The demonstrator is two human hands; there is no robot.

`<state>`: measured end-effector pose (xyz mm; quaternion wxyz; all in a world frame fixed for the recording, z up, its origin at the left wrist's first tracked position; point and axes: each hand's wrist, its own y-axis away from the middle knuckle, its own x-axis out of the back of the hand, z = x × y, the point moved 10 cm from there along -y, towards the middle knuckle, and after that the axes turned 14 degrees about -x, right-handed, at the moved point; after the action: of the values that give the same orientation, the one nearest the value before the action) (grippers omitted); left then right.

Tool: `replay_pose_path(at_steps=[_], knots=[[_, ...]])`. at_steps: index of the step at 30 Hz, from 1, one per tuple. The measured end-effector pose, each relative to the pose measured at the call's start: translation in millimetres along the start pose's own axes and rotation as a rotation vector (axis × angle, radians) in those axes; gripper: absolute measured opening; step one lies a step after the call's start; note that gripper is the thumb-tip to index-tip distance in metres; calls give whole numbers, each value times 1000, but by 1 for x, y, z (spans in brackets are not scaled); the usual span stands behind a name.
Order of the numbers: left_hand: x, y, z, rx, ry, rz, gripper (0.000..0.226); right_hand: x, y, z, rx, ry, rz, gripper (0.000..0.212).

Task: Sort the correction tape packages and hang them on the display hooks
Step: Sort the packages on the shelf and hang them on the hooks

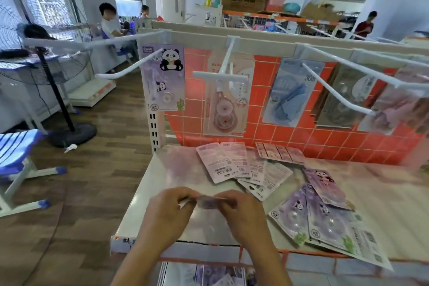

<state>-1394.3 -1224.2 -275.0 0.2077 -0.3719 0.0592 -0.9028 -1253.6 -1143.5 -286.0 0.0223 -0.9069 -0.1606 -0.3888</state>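
**Sorting in hand:** a thin, purple-tinted correction tape package (211, 201), blurred and seen almost edge-on, is pinched at its two ends by the left grip (171, 212) and the right grip (241, 213). It is held low over the near part of the cream display shelf (162, 176).

A mis-sort is judged the chief risk. The print cannot be read, so the card could be carried to the wrong one of the white wire display hooks (130, 66). A purple panda package (163, 76) is hung far left, a pink package (228, 97) far centre and a pale blue package (290, 95) to its right.

The hang hole could also be missed at a hook's upturned tip, and the card bent. If the pinch is loosened, the package could be dropped among the fanned pink-backed packages (232, 165) or the purple panda pile (325, 211) at near right.

Both grips are clenched on the card, with fingertips curled over its upper edge. The package spans the gap between them, roughly level.
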Motion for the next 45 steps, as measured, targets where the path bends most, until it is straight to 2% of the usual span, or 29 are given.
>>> replay_pose_path(at_steps=[4, 7, 9, 15, 18, 29, 38, 45], knots=[[10, -14, 16, -11, 207, 63, 32, 25, 3, 6, -100, -211, 5, 10], [4, -20, 25, 1, 424, 118, 27, 27, 8, 16, -215, -611, -37, 14], [-7, -18, 32, 35, 581, 85, 28, 26, 8, 23, -292, -776, -37, 19], [-30, -8, 35, 113, 715, -28, 20, 37, 7, 20, -352, -1018, -55, 21], [-31, -7, 45, 101, 751, -89, 19, 45, 7, 13, -325, -1098, -66, 21], [-50, -12, 93, 33, 826, -223, 26, 101, 13, 11, -164, -1221, 30, 15], [-95, -18, 129, 40, 820, -289, 24, 145, 19, 53, -223, -1221, 136, 16], [-126, -28, 176, -73, 769, -341, 27, 199, 22, 80, -188, -1192, 233, 16]])
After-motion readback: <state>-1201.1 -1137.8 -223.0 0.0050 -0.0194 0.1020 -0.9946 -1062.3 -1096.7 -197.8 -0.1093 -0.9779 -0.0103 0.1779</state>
